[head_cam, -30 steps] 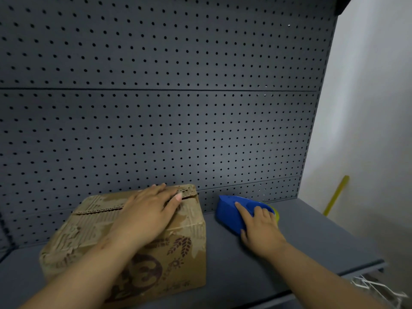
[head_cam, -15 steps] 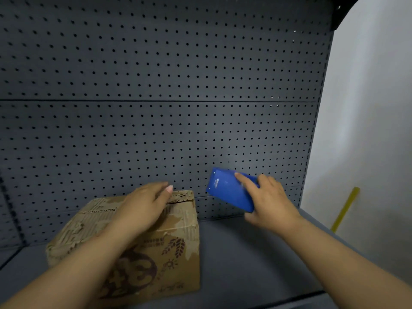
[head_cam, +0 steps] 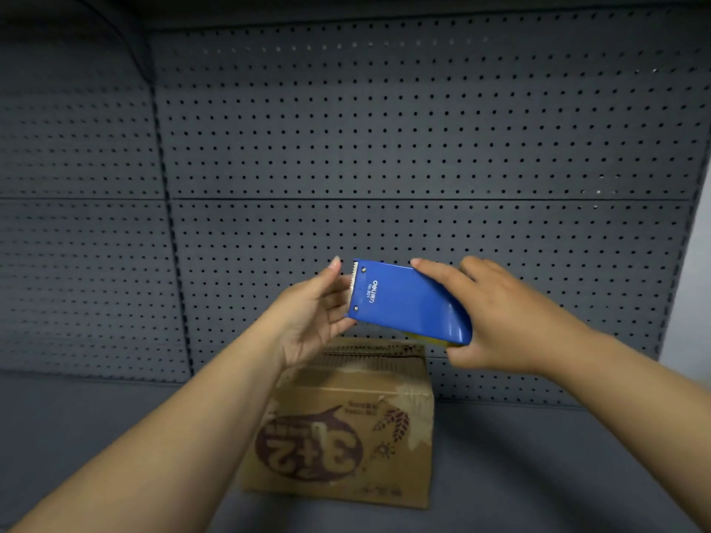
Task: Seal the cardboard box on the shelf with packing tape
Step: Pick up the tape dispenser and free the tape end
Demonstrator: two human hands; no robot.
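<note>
A brown cardboard box (head_cam: 346, 428) with dark printed artwork stands on the grey shelf (head_cam: 538, 475), its top flaps folded down. Above the box, my right hand (head_cam: 496, 321) grips the rear of a blue tape dispenser (head_cam: 408, 302), with a bit of yellow tape roll showing beneath it. The dispenser's toothed metal cutter points left. My left hand (head_cam: 311, 317) is raised beside that cutter end, fingers spread, fingertips touching or almost touching the blade edge. My left forearm hides the box's left side.
A dark grey pegboard wall (head_cam: 384, 148) backs the shelf close behind the box. A vertical upright (head_cam: 169, 225) divides the panels at left. A pale wall (head_cam: 692, 302) shows at the far right edge.
My left hand left the box top and rose to the dispenser's cutter end. My right hand carried the dispenser left and up, over the box. The camera shifted left.
</note>
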